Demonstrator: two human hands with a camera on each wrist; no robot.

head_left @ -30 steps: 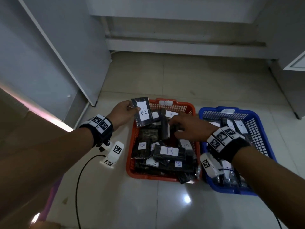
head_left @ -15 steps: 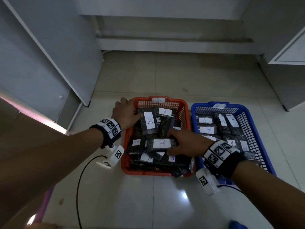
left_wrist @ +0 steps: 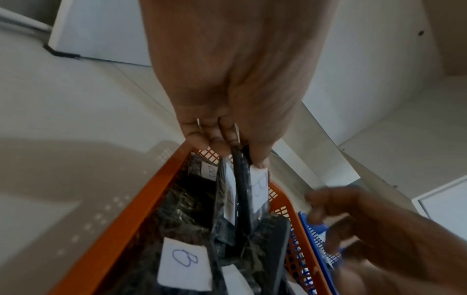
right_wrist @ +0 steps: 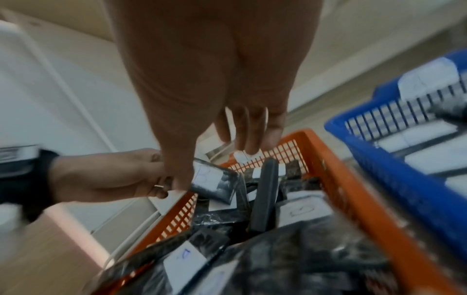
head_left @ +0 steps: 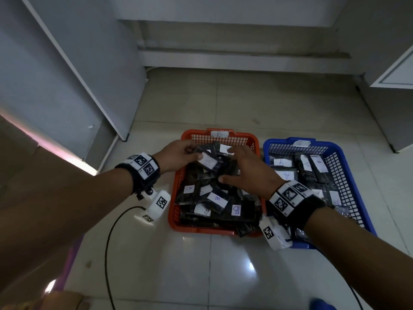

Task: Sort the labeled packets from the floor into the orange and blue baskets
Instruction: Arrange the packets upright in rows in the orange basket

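The orange basket [head_left: 178,222] marked B is piled with black packets bearing white B labels. Beside it on the right stands the blue basket [head_left: 348,175] with A-labelled packets [head_left: 281,162]. My left hand [head_left: 196,154] pinches a black labelled packet [head_left: 209,162] by its edge over the far left of the orange basket; in the left wrist view the held packet [left_wrist: 242,189] hangs down among the others. My right hand [head_left: 243,166] is spread over the orange basket's middle with straight fingers [right_wrist: 248,135] and holds nothing.
Pale glossy floor tiles [head_left: 223,265] lie in front of the baskets. A grey cabinet panel [head_left: 78,74] rises at the left, a wall step [head_left: 234,61] at the back, and a white cabinet [head_left: 393,108] at the right. A black cable [head_left: 109,242] trails from my left wrist.
My left hand brought its packet down from above the basket's rear left corner into the pile and still holds it. My right hand moved from the front packets toward the basket's far end.
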